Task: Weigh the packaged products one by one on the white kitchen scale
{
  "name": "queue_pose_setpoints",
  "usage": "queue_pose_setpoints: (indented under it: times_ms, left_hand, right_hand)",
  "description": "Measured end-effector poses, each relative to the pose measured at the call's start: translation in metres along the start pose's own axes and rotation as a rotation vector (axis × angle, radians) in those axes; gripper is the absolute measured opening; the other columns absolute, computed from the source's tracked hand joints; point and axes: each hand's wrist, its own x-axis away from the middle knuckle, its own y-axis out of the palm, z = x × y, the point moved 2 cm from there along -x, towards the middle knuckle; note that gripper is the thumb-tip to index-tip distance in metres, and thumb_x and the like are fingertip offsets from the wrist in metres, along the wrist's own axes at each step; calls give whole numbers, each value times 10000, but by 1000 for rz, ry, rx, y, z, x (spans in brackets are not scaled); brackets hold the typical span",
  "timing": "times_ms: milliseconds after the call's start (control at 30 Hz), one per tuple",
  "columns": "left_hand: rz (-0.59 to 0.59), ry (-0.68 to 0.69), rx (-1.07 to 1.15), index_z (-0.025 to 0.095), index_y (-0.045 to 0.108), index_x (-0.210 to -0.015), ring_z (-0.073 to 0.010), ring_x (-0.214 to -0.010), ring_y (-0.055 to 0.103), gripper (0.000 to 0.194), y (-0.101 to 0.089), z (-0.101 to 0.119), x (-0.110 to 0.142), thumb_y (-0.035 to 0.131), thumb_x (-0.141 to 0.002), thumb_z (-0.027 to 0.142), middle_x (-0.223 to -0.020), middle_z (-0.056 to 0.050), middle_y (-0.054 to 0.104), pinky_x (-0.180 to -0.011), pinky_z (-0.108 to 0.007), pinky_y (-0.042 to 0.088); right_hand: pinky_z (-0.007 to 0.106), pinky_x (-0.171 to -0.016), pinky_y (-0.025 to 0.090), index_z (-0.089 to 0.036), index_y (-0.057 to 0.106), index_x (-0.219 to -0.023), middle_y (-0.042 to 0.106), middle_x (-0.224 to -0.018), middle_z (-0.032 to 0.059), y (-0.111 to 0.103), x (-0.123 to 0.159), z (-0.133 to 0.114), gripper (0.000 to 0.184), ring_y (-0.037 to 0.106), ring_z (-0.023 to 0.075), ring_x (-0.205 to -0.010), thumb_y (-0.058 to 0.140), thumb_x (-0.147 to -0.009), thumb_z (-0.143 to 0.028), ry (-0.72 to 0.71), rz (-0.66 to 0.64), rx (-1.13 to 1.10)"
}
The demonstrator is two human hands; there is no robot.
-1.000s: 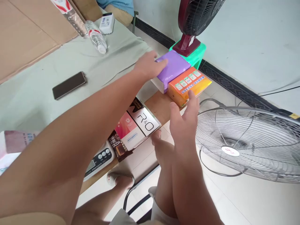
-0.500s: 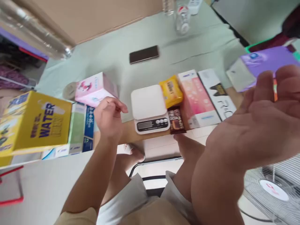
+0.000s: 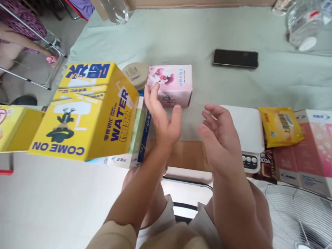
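Observation:
My left hand (image 3: pixel 164 121) is open, thumb apart from the fingers, just in front of a pink floral box (image 3: pixel 178 77). Whether its fingertips touch the box I cannot tell. My right hand (image 3: pixel 220 133) is also open, with nothing in it, over the left side of the white kitchen scale (image 3: pixel 249 128) and hiding part of it. Left of my left hand stands a large yellow carton (image 3: pixel 114 114). Behind that carton lies a round Dove tin (image 3: pixel 136 74). A yellow packet (image 3: pixel 281 126) and a brown cocoa packet (image 3: pixel 266 169) lie at the scale's right.
A black phone (image 3: pixel 235 58) lies farther back on the green cloth (image 3: pixel 202 34). A clear bottle (image 3: pixel 306 27) is at the back right. Pink boxes (image 3: pixel 308 148) line the right front edge, with a fan (image 3: pixel 298 211) below. Another person's hand (image 3: pixel 52 59) shows at far left.
The view has swung left. My right hand has come in from the far right to above the scale. My left hand has opened and is nearer the pink floral box.

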Motion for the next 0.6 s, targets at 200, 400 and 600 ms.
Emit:
queue_pose_setpoints:
  times_ms: [200, 400, 600]
  left_hand:
    - [21, -138, 33, 380, 305, -1575, -337, -1698, 203, 615, 1, 12, -4, 425, -1044, 667, -1718, -76, 309, -1364, -566, 274]
    - [-20, -201, 91, 322, 395, -1494, -323, -1590, 387, 508, -8, 10, 0, 455, -1054, 570, -1601, -124, 447, -1321, -523, 340]
    - [20, -196, 126, 281, 426, -1362, -320, -1452, 463, 429, -5, 8, 5, 560, -998, 463, -1449, -146, 473, -1257, -516, 374]
  right_hand:
    - [626, -1351, 298, -325, 449, -1478, 415, -1710, 81, 36, -24, 3, 595, 338, 289, -1656, 637, -921, -412, 21, 4, 48]
    - [611, -1359, 290, -417, 186, -1623, 252, -1802, 49, 47, -36, 9, 872, 205, 243, -1711, 669, -898, -456, 46, -31, 63]
    - [640, -1347, 289, -380, 170, -1661, 289, -1763, 92, 38, -35, 20, 923, 239, 299, -1693, 665, -905, -568, 12, 1, 58]
